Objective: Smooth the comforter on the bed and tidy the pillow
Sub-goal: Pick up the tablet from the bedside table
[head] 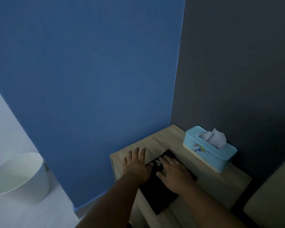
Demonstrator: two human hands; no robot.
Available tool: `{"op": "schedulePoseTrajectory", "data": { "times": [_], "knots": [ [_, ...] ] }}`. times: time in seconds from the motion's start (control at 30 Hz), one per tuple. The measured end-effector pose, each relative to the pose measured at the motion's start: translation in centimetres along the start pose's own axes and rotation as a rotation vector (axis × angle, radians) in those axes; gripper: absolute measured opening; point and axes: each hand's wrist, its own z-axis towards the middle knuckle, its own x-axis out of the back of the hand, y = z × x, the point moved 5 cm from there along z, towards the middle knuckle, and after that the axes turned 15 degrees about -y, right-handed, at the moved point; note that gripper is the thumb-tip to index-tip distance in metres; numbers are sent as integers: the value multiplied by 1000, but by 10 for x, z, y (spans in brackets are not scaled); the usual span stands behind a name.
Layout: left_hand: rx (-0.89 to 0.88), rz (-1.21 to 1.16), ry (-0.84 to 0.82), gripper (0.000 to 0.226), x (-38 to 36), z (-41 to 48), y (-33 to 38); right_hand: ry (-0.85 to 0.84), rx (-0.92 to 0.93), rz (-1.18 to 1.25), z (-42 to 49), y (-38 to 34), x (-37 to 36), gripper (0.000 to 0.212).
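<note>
Both my hands reach over a light wooden bedside table (220, 183). My left hand (136, 163) hovers with its fingers spread at the left edge of a flat black rectangular object (158, 195) lying on the tabletop. My right hand (173, 171) lies flat on top of that black object, fingers apart, holding nothing. A pale padded edge, possibly the bed (273, 199), shows at the lower right. No comforter or pillow is in view.
A light blue tissue box (209, 153) with a tissue sticking out stands at the back right of the table. A blue wall (89, 79) meets a dark grey wall (237, 63) behind it. A white round bin (20, 176) stands on the floor at left.
</note>
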Motion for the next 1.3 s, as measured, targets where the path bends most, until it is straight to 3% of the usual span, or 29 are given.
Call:
{"op": "schedulePoseTrajectory", "data": {
  "times": [0.3, 0.53, 0.77, 0.93, 1.03, 1.3],
  "knots": [
    [37, -61, -172, 77, -50, 50, -18, -351, 97, -88, 20, 39, -46, 93],
    [111, -5, -240, 80, -69, 61, -28, -418, 233, -189, 19, 47, -50, 127],
    [167, -81, -212, 73, -60, 61, -28, -389, 303, -356, 16, 39, -49, 115],
    [214, -171, -219, 60, -47, 61, -36, -115, 339, -411, 13, 47, -47, 88],
    [170, -393, -184, 52, -36, 65, -40, -24, 363, -347, 13, 48, -47, 85],
    [140, -1071, 127, 46, 1, 61, -42, 138, 310, -341, 9, 32, -27, 61]
  ]
}}
